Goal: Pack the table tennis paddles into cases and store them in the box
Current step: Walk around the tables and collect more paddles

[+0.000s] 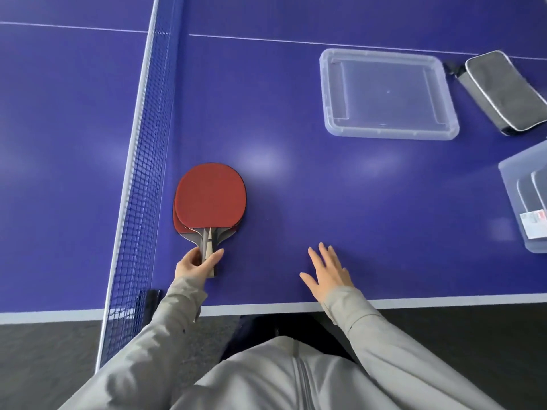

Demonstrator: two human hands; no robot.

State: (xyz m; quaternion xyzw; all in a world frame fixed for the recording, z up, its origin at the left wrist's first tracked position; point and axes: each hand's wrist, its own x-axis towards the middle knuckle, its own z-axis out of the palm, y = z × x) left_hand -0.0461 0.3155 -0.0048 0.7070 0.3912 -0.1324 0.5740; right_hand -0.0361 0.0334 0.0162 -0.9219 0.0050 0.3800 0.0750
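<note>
paddles (210, 196): two stacked, red rubber | left grip (195, 261) pinches handle (208, 241) | right grip (328, 273) splayed, holding nothing

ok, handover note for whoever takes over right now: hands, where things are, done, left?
Left hand: grips the handle end of the two stacked paddles, which lie on the table by the net.
Right hand: open, fingers spread, holding nothing.
Case: far right, beside the lid.
Box: right edge, partly out of frame; contents unclear.
Done: lid is off.
Left: put these paddles in a case, then the case in the box.
</note>
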